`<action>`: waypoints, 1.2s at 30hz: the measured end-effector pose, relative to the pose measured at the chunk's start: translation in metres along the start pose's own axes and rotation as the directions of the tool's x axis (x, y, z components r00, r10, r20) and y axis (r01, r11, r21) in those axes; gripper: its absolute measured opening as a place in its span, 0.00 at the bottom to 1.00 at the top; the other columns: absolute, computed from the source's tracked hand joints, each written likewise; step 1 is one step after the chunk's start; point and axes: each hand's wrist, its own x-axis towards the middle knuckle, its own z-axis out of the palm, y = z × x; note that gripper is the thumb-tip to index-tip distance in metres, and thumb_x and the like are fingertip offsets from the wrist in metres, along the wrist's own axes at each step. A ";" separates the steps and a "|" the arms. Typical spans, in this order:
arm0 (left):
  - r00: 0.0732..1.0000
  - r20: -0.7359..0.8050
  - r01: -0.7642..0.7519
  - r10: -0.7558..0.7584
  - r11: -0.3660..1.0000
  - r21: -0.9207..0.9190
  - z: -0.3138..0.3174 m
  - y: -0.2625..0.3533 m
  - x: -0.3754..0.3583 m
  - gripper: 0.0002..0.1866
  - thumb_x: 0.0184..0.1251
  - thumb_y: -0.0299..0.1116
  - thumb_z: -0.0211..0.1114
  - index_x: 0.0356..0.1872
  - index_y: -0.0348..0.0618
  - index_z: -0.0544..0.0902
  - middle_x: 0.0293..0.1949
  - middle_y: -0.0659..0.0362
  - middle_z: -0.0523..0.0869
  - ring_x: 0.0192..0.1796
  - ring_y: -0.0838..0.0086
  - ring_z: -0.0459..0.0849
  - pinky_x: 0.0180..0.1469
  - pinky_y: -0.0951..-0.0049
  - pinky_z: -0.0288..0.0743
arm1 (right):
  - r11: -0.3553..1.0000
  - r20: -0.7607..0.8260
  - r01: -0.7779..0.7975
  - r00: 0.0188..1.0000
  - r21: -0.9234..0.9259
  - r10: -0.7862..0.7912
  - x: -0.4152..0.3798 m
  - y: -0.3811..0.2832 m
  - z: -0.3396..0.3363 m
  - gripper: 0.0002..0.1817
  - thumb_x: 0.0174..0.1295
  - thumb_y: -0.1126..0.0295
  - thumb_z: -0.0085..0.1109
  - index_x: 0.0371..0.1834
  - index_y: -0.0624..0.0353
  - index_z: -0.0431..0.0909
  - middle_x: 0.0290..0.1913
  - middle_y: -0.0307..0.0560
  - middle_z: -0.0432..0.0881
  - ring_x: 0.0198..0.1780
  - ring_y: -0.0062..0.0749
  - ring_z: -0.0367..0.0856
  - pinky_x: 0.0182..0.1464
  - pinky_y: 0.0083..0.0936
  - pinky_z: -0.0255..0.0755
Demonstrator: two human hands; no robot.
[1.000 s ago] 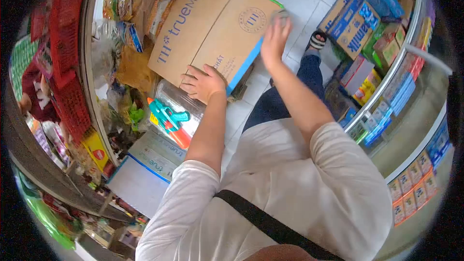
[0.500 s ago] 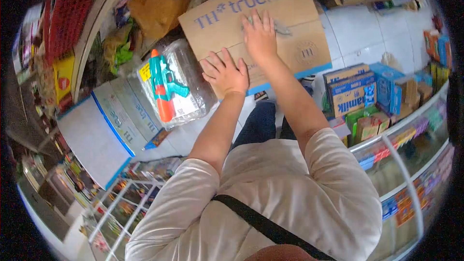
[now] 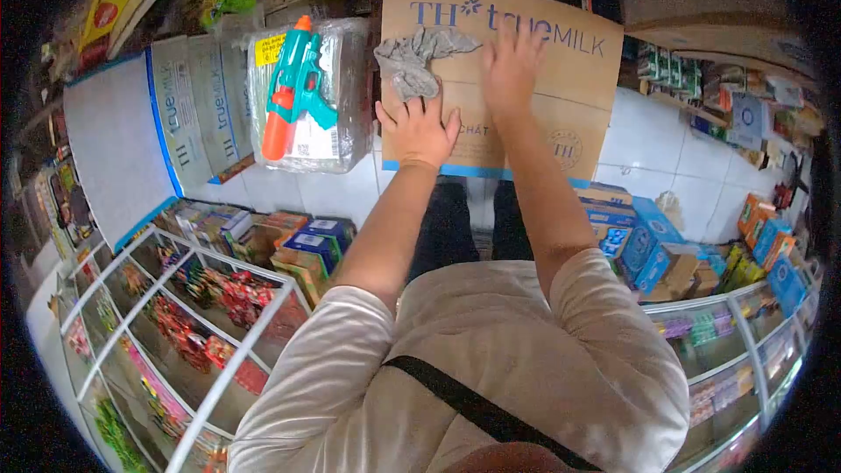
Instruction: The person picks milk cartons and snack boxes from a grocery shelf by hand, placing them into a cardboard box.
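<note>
A brown TH true MILK cardboard box [image 3: 561, 61] lies in front of me, with a blue strip along its near edge. On its left part rests a crumpled grey rag [image 3: 419, 57]. My left hand [image 3: 419, 133] is spread on the cardboard, fingertips right at the rag's lower edge. Farther right, my right hand [image 3: 511, 74] lies flat over the printed lettering, its fingers stretched out and a little blurred. A teal and orange toy water gun [image 3: 300, 92] sits on a plastic-wrapped pack [image 3: 352, 79] left of the box.
More TH true MILK cartons [image 3: 197, 105] stand at the left beside a white panel [image 3: 118, 140]. Display cases with metal frames [image 3: 236, 368] flank me on both sides. Blue boxes [image 3: 653, 236] stand on the right, and white floor tiles [image 3: 657, 144] show beyond the box.
The view has turned, so the box now appears straighter. The grey rag, earlier partly under my right hand, now lies at the left by my left fingertips.
</note>
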 end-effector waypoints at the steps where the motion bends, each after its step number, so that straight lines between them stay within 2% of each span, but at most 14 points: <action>1: 1.000 -0.016 -0.002 0.002 1.000 -0.010 0.001 0.000 -0.001 0.29 0.55 0.55 0.55 0.58 0.55 0.73 0.42 0.52 0.73 0.59 0.49 0.61 0.62 0.35 0.44 | 0.999 0.022 0.037 0.999 -0.002 -0.037 -0.002 0.002 0.001 0.27 0.58 0.60 0.53 0.62 0.50 0.65 0.64 0.57 0.62 0.66 0.57 0.57 0.67 0.49 0.48; 4: 0.997 -0.082 -0.015 0.008 0.997 -0.077 -0.005 -0.003 0.000 0.25 0.55 0.49 0.58 0.54 0.53 0.76 0.40 0.52 0.73 0.56 0.51 0.65 0.63 0.38 0.46 | 0.993 0.070 0.117 0.991 -0.017 -0.116 -0.007 0.005 0.008 0.27 0.58 0.58 0.53 0.63 0.48 0.65 0.65 0.56 0.61 0.67 0.56 0.55 0.67 0.49 0.46; 7: 0.998 -0.054 -0.032 0.014 0.937 -0.347 0.006 -0.022 -0.011 0.18 0.53 0.42 0.61 0.46 0.49 0.79 0.40 0.52 0.73 0.51 0.53 0.68 0.63 0.41 0.48 | 0.992 0.109 0.117 0.988 -0.037 -0.113 -0.008 0.006 0.012 0.28 0.58 0.57 0.52 0.64 0.48 0.64 0.66 0.56 0.60 0.68 0.56 0.53 0.68 0.49 0.44; 8: 0.981 -0.185 -0.127 0.057 0.910 -0.395 0.007 -0.025 -0.014 0.13 0.50 0.36 0.64 0.38 0.46 0.79 0.39 0.52 0.73 0.48 0.55 0.70 0.63 0.43 0.51 | 0.993 0.119 0.117 0.987 -0.034 -0.112 -0.007 0.006 0.014 0.28 0.59 0.57 0.51 0.64 0.48 0.63 0.67 0.57 0.59 0.68 0.57 0.52 0.68 0.48 0.43; 11: 0.939 -0.343 -0.148 -0.040 0.849 -0.506 0.002 -0.024 -0.017 0.14 0.49 0.35 0.64 0.38 0.45 0.78 0.40 0.52 0.73 0.48 0.55 0.70 0.62 0.44 0.53 | 0.995 0.136 0.095 0.987 -0.044 -0.088 -0.004 0.005 0.016 0.29 0.60 0.58 0.50 0.65 0.49 0.62 0.67 0.58 0.57 0.69 0.57 0.50 0.69 0.48 0.41; 15: 0.943 -0.317 -0.120 -0.103 0.783 -0.611 -0.024 -0.003 0.001 0.17 0.48 0.36 0.67 0.41 0.44 0.77 0.47 0.50 0.71 0.53 0.52 0.68 0.62 0.44 0.54 | 0.994 0.137 0.105 0.986 -0.037 -0.099 -0.004 0.006 0.019 0.28 0.60 0.59 0.49 0.65 0.49 0.63 0.67 0.59 0.57 0.69 0.57 0.49 0.69 0.48 0.40; 19: 0.968 -0.236 -0.142 0.082 0.957 -0.252 -0.039 -0.001 0.052 0.25 0.49 0.37 0.67 0.53 0.58 0.76 0.53 0.48 0.71 0.61 0.49 0.63 0.63 0.45 0.53 | 0.986 0.123 0.118 0.987 -0.119 -0.103 -0.005 0.009 0.026 0.28 0.58 0.55 0.51 0.64 0.46 0.65 0.68 0.55 0.57 0.70 0.56 0.48 0.70 0.47 0.40; 22: 0.972 -0.197 -0.174 0.130 0.959 -0.224 -0.032 -0.024 0.095 0.26 0.51 0.38 0.66 0.56 0.60 0.75 0.56 0.46 0.70 0.64 0.50 0.61 0.63 0.51 0.57 | 0.978 0.159 0.131 0.982 -0.163 -0.105 -0.005 0.008 0.023 0.28 0.59 0.56 0.51 0.63 0.47 0.65 0.68 0.56 0.57 0.70 0.56 0.47 0.70 0.46 0.40; 25: 0.992 -0.087 -0.118 0.094 0.932 -0.342 -0.019 -0.045 0.140 0.25 0.53 0.37 0.64 0.56 0.58 0.75 0.58 0.45 0.69 0.62 0.51 0.65 0.60 0.58 0.65 | 0.976 0.169 0.126 0.981 -0.179 -0.096 -0.006 0.005 0.020 0.28 0.59 0.56 0.51 0.63 0.49 0.65 0.68 0.56 0.57 0.71 0.56 0.47 0.70 0.46 0.40; 28: 0.979 -0.172 0.016 -0.107 0.888 -0.460 0.005 -0.067 0.174 0.23 0.54 0.36 0.63 0.54 0.51 0.76 0.53 0.49 0.75 0.55 0.53 0.73 0.54 0.65 0.70 | 0.980 0.148 0.124 0.984 -0.158 -0.101 -0.004 0.004 0.022 0.27 0.59 0.57 0.51 0.63 0.50 0.65 0.68 0.57 0.57 0.70 0.56 0.47 0.70 0.46 0.40; 31: 0.895 0.158 0.284 -0.418 0.259 -0.923 0.037 -0.085 0.201 0.19 0.59 0.35 0.59 0.53 0.45 0.76 0.50 0.46 0.78 0.50 0.56 0.78 0.52 0.64 0.70 | 0.979 0.161 0.120 0.983 -0.168 -0.093 -0.005 0.003 0.020 0.27 0.59 0.57 0.50 0.63 0.50 0.65 0.67 0.58 0.57 0.70 0.56 0.46 0.70 0.46 0.40; 32: 0.892 0.238 0.255 -0.383 -0.006 -0.967 0.046 -0.086 0.200 0.20 0.63 0.39 0.55 0.55 0.43 0.74 0.49 0.43 0.79 0.51 0.58 0.79 0.53 0.65 0.69 | 0.979 0.165 0.120 0.982 -0.164 -0.092 -0.006 0.003 0.020 0.27 0.59 0.57 0.50 0.63 0.50 0.65 0.67 0.58 0.57 0.70 0.56 0.46 0.70 0.46 0.40; 35: 0.921 0.357 0.387 -0.153 0.271 -0.881 0.034 -0.098 0.185 0.24 0.65 0.42 0.53 0.59 0.42 0.70 0.51 0.43 0.78 0.54 0.57 0.77 0.56 0.65 0.67 | 0.979 0.158 0.125 0.982 -0.162 -0.099 -0.006 0.002 0.022 0.28 0.60 0.57 0.49 0.64 0.50 0.64 0.67 0.59 0.57 0.71 0.56 0.46 0.70 0.46 0.39; 36: 0.906 0.373 0.414 -0.199 0.242 -0.877 0.039 -0.098 0.177 0.24 0.65 0.43 0.52 0.58 0.40 0.70 0.52 0.42 0.77 0.55 0.56 0.76 0.57 0.65 0.66 | 0.979 0.156 0.124 0.983 -0.164 -0.098 -0.006 0.003 0.023 0.28 0.60 0.57 0.49 0.64 0.50 0.64 0.67 0.59 0.57 0.71 0.56 0.46 0.70 0.46 0.38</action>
